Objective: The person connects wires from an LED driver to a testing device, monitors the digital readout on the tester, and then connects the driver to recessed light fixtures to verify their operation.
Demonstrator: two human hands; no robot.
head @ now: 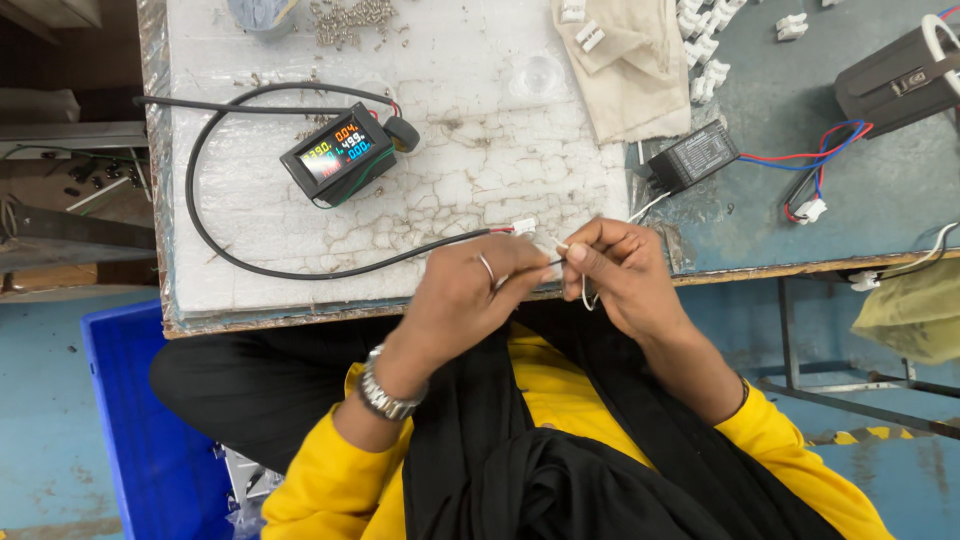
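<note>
My left hand [470, 290], with a ring and a metal watch, pinches the end of a black cable [240, 262] near its small white plug [523, 227] at the table's front edge. My right hand [618, 272] pinches a thin white wire [588, 300] that loops below my fingers. Both hands meet fingertip to fingertip. The black cable curves left and back to a small black meter [338, 152] with a lit coloured display. A white wire [650, 207] runs from a black box module [693, 157] toward my right hand.
The white cracked table pad [480, 180] holds small screws [350, 20] at the back. A beige cloth [625, 70], white connectors [705, 60], red and blue wires [820, 160] and a dark box [895, 75] lie to the right. A blue crate [140, 430] stands on the floor at left.
</note>
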